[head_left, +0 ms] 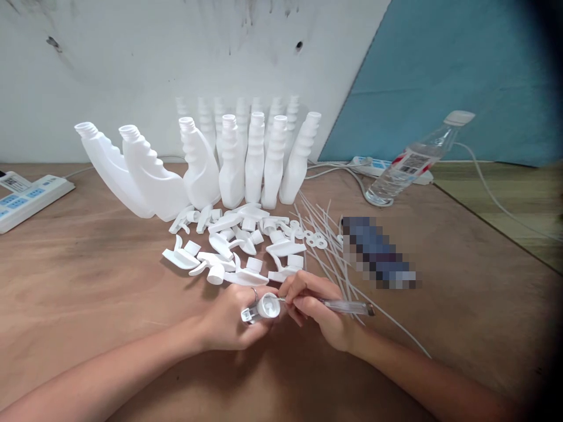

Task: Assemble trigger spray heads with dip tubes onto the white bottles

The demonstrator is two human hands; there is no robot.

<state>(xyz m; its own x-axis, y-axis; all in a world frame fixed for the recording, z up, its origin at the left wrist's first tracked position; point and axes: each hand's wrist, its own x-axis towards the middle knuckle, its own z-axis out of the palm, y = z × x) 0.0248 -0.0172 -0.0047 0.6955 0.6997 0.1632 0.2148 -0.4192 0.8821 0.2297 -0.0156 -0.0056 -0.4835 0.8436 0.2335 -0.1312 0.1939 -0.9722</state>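
Note:
My left hand is closed around a white spray-trigger head, its round cap opening turned toward me. My right hand pinches a thin clear-handled tool whose tip touches the cap's rim. Both hands hover low over the wooden table. Just beyond them lies a heap of white trigger heads and caps. Thin white dip tubes fan out to the right of the heap, with small white washers among them.
Several white plastic bottles stand in rows at the back by the wall. A clear water bottle leans at the right, power strips and cables sit at the left and back. A blurred-out object lies right of the tubes.

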